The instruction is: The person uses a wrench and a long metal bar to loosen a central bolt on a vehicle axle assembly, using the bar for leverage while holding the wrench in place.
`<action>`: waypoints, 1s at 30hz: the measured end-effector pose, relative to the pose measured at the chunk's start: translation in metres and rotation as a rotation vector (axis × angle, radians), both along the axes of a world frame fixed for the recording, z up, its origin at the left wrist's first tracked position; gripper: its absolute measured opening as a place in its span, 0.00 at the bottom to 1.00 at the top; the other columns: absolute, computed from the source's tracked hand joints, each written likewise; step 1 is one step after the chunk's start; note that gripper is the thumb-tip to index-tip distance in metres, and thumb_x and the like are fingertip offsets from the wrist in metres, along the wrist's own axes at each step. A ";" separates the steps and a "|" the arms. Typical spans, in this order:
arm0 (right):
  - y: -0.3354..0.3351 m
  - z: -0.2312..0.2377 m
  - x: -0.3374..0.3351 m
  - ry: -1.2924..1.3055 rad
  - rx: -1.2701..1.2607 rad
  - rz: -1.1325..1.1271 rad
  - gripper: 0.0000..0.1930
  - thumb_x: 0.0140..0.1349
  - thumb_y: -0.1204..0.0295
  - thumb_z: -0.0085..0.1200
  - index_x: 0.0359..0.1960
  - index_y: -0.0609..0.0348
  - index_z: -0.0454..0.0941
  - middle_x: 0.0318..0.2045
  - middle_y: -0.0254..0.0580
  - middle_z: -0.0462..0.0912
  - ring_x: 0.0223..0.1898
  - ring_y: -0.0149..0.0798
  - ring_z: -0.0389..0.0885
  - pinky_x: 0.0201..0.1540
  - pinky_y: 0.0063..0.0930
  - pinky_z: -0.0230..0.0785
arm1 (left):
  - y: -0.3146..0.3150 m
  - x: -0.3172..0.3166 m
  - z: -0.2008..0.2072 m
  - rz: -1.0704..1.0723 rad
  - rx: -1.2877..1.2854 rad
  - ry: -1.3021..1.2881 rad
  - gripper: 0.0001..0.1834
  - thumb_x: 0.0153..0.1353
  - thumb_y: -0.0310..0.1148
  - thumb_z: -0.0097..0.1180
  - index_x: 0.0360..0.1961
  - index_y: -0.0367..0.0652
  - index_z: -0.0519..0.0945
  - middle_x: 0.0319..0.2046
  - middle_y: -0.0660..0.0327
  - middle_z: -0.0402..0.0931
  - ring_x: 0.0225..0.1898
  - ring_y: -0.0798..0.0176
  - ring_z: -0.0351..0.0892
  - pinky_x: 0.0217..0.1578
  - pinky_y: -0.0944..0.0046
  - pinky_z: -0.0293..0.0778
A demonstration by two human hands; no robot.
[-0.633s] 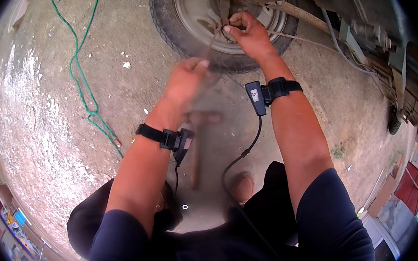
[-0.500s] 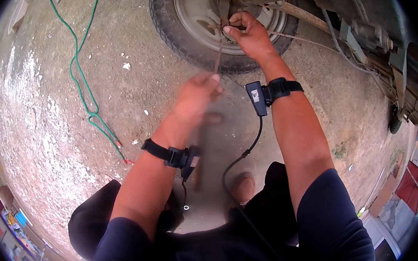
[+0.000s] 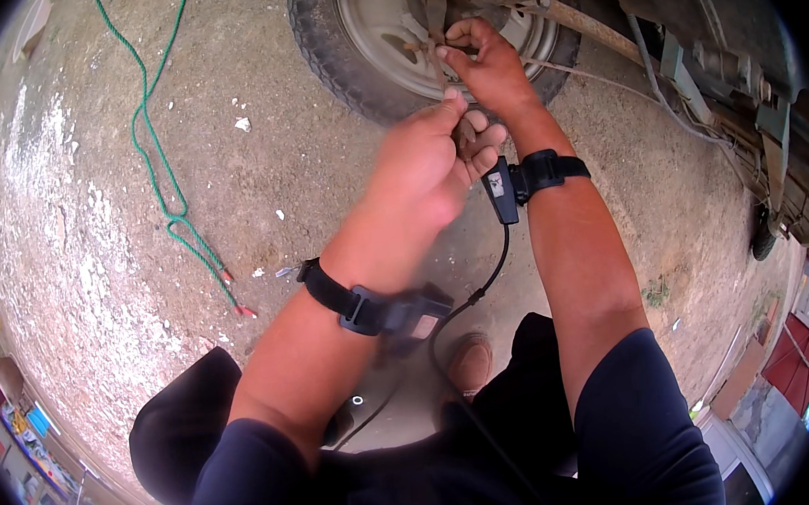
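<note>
My left hand [image 3: 429,149] is raised below the wheel, thumb and forefinger pinched at the lower end of a thin rusty metal rod [image 3: 440,74]. Something brown shows among its curled lower fingers, too hidden to name. Beside the hub, my right hand [image 3: 494,67] is closed in a pinch at the rod's upper end, by a metal bracket [image 3: 436,9]; what its fingertips hold is hidden. Behind both hands stands the wheel, a black tyre [image 3: 331,67] on a pale, dirty rim [image 3: 362,40].
Rusty underbody parts [image 3: 597,29] and a loose grey cable [image 3: 651,77] hang at the upper right. A doubled green rope [image 3: 152,140] lies on the ground at left. A black cord [image 3: 449,321] runs from my right wrist's strapped device [image 3: 502,194] past my shoe [image 3: 472,362].
My left hand has moved up and right, nearer the wheel and my right hand, its grip now higher. The dark stick-like shape beneath it is no longer visible. My right hand stays nearly still.
</note>
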State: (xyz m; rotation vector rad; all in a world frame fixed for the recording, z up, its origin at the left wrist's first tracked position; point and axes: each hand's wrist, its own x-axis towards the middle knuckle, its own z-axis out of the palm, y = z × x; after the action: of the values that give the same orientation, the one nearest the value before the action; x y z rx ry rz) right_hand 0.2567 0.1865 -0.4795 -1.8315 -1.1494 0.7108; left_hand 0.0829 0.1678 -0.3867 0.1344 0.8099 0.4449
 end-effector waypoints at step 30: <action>-0.002 -0.008 0.003 -0.027 0.006 -0.002 0.19 0.57 0.63 0.66 0.46 0.59 0.77 0.43 0.44 0.85 0.44 0.39 0.83 0.48 0.31 0.74 | 0.037 -0.055 -0.105 -0.494 0.791 0.574 0.15 0.71 0.41 0.53 0.48 0.41 0.78 0.33 0.64 0.75 0.33 0.66 0.75 0.36 0.64 0.74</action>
State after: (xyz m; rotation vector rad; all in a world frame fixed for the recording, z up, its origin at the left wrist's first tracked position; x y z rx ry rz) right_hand 0.2594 0.1843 -0.4877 -1.8419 -1.1655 0.6826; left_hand 0.0274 0.2052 -0.4921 1.2144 1.0789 0.2298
